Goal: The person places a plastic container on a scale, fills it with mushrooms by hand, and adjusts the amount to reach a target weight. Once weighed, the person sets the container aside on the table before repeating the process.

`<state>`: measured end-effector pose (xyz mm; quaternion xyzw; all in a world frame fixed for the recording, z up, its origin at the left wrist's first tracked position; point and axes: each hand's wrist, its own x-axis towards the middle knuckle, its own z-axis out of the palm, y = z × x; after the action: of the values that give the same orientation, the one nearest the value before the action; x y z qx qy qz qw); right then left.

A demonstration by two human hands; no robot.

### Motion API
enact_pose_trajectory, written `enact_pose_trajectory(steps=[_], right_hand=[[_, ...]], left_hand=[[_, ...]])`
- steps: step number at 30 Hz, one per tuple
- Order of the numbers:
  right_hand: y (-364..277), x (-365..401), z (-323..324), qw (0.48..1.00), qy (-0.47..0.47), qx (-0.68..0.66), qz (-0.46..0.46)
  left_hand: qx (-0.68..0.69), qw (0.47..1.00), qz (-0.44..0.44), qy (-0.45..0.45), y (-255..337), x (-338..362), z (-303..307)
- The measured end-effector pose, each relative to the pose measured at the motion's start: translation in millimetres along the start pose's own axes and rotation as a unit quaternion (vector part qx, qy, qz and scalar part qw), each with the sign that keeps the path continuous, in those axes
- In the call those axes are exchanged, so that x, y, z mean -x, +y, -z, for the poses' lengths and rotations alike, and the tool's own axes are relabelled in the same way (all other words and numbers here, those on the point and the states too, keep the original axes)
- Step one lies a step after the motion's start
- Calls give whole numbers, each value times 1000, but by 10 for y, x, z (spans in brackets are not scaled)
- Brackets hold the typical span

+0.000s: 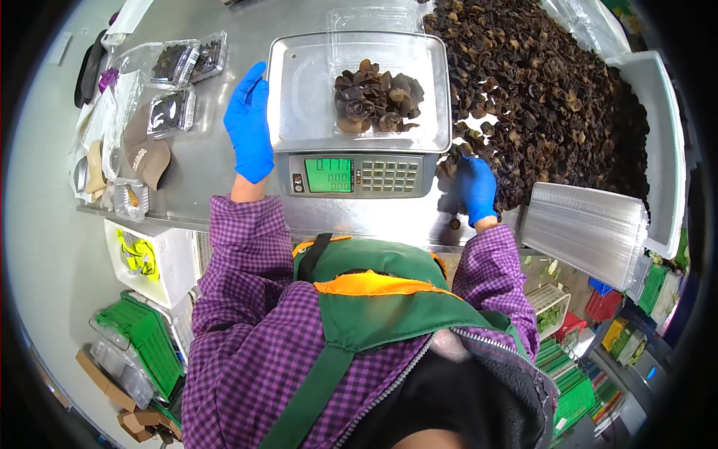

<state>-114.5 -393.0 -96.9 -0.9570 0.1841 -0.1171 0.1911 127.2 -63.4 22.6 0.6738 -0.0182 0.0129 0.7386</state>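
Observation:
A steel-topped digital scale (pixel 299 112) carries a clear plastic clamshell box (pixel 374 37) with its lid folded back, part-filled with dark brown wood ear mushrooms (pixel 374 97). My left hand (pixel 250 127), in a blue glove, is beside the scale's left edge, its fingers stretched out and empty. Right of the scale's keypad, my blue-gloved right hand (pixel 477 187) is at the near edge of a large heap of wood ears (pixel 523 97). Its fingers point down among loose pieces and are blurred, so I cannot tell whether they grip one. The scale's display (pixel 330 174) glows green.
Filled, closed clamshell boxes (pixel 170 112) sit at the left, near a brown cap (pixel 152 155). A stack of clear plastic lids or trays (pixel 583 228) lies at the right front. Behind it, a white tub's wall (pixel 666 142) bounds the heap. Crates (pixel 146 337) stand below the steel table.

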Motion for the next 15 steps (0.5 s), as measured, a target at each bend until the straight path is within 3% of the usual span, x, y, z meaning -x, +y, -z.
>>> enact_pose_trajectory(steps=[5, 7, 9, 11, 13, 15], right_hand=[[183, -76, 85, 958, 52, -229, -167], [113, -129, 242, 961, 54, -218, -161], [138, -179, 307, 928, 98, -297, -203], [119, -229, 404, 932, 102, -288, -196], [36, -281, 499, 954, 156, -241, -83], [90, -278, 468, 955, 140, -238, -108]], left_hand=[[24, 1000, -7, 1, 71, -41, -69], [20, 1000, -9, -1, 86, -66, -86], [40, 999, -16, -10, 120, -106, -121], [30, 999, -27, -34, 10, -229, -115], [20, 997, -38, -60, -143, -389, -168], [33, 981, 149, -123, -251, -539, -268]])
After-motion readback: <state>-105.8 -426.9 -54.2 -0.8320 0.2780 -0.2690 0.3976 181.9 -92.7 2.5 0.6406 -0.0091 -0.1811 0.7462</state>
